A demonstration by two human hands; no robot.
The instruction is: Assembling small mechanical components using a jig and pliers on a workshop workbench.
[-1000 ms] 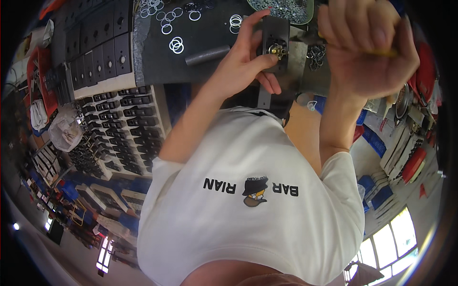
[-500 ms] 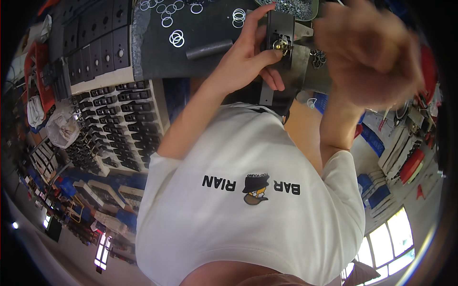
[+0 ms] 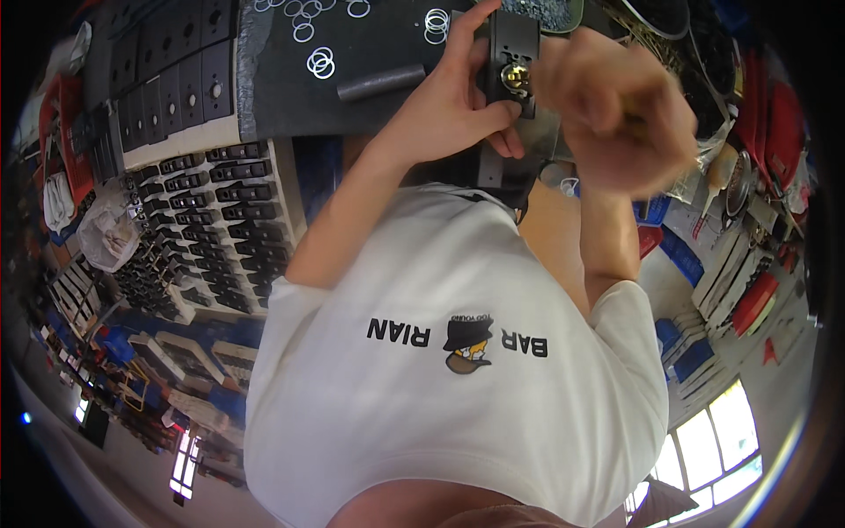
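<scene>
My left hand (image 3: 453,114) grips a black rectangular metal plate (image 3: 515,37) at the bench edge, its thumb and fingers on either side. Set in the plate is a round brass-coloured fitting (image 3: 517,77), just above the thumb. To the right of the plate, my right hand (image 3: 627,119) is raised with its fingers curled closed. Motion blurs it, and whatever it holds is hidden in the fist.
On the dark bench lie several pale metal rings (image 3: 321,62) and a dark cylindrical bar (image 3: 381,83). A green tray (image 3: 576,16) holds small metal parts. Black plates (image 3: 187,104) stand in rows at the left, above a rack of black parts (image 3: 242,194).
My right hand has come down and left, closer to the plate, with its fingers curled. The left hand keeps its grip on the plate, and the brass-coloured fitting shows more fully.
</scene>
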